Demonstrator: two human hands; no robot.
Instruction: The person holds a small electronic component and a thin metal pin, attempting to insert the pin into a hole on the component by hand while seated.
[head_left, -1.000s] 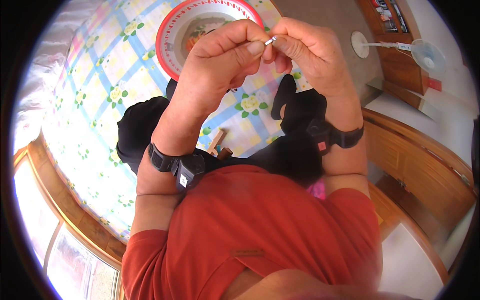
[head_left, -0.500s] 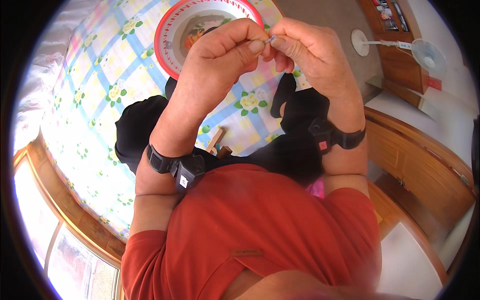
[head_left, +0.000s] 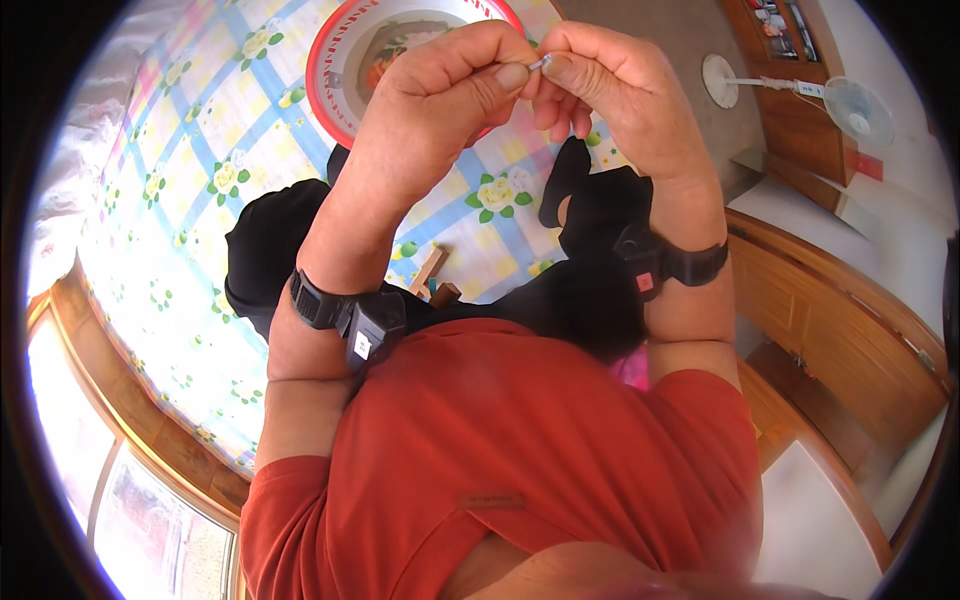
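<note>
My left hand [head_left: 440,110] and my right hand [head_left: 605,95] are raised together above a table, fingertips meeting. Between thumbs and forefingers they pinch a tiny pale grey object [head_left: 540,62], too small to identify. Both wrists wear black bands with small units. Below the hands lies a round red-rimmed plate [head_left: 340,50] with a picture on it, partly hidden by my left hand. A black cloth item [head_left: 590,260] lies on the table under my forearms.
The table wears a flowered cloth [head_left: 190,200] with blue and yellow checks. Small wooden pieces [head_left: 432,280] lie near my chest. Wooden furniture [head_left: 830,310] stands at the right, a white fan [head_left: 850,105] at the far right. A window [head_left: 90,470] lies at the lower left.
Both hands stay pinched together on the small object; the fingertips have shifted slightly, the object now sitting between the two thumbs' tips.
</note>
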